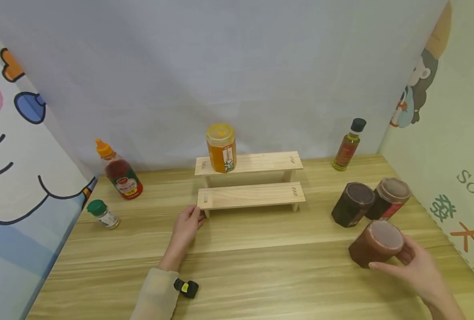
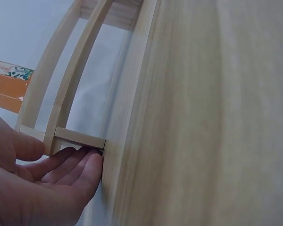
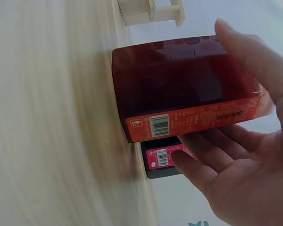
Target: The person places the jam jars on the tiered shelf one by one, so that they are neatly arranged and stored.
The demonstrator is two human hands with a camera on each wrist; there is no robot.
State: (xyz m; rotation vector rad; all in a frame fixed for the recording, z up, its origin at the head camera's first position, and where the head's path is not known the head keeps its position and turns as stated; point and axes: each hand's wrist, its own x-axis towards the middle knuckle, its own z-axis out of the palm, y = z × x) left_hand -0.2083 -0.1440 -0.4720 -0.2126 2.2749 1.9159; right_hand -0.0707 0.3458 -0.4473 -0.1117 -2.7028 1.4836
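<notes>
Pale cloth [image 1: 237, 80] is hung behind the wood-grained bench [image 1: 269, 284], on which a two-tier wooden rack [image 1: 253, 196] is set. Its lower left end is gripped between the thumb and curled fingers of the left hand [image 1: 186, 226]. At the bench's right side, a dark red jar [image 1: 374, 246] is clasped by the right hand [image 1: 420, 267], thumb and fingers set wide apart against its sides; two dark jars [image 1: 351, 206] are placed just beyond.

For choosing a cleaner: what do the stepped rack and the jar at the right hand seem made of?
Stepped rack: pale wood, seemingly unpainted and matte; grain shows. Jar: glossy, probably glass by its reflections on smooth sides, though plastic is possible.
</notes>
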